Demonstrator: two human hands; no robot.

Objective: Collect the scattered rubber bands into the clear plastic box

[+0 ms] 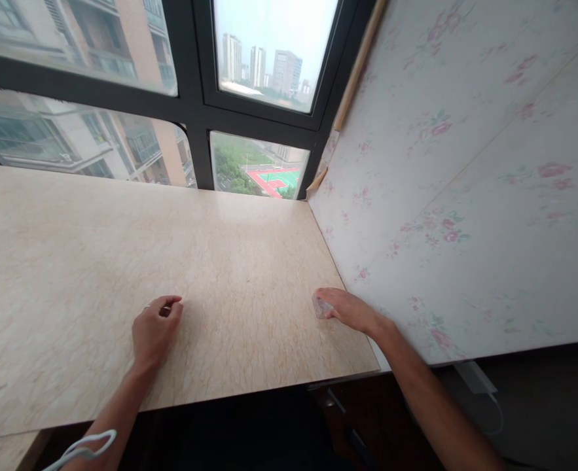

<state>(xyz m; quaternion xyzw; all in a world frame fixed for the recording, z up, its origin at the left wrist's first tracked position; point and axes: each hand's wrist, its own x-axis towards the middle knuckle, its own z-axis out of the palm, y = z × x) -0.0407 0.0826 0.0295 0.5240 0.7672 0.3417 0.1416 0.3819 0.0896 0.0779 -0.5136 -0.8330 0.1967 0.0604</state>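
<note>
My right hand [343, 307] is closed around a small clear container [321, 306], glass or plastic, at the right part of the stone-patterned countertop [249, 261]. Fingers cover part of it, so its exact kind does not show. Over the left half of the surface, my left hand [155, 329] is curled, with thumb and index finger drawn close together. A dark gap shows between them, and the inside of the hand is hidden. What looks like a ring sits on one finger. Around the left forearm is a white loop [90, 445].
Flowered wallpaper [446, 196] covers the wall along the counter's right edge. Dark window frames [185, 111] stand behind the counter. Below its front edge is a dark space, with a white adapter [476, 377] and cable at the lower right.
</note>
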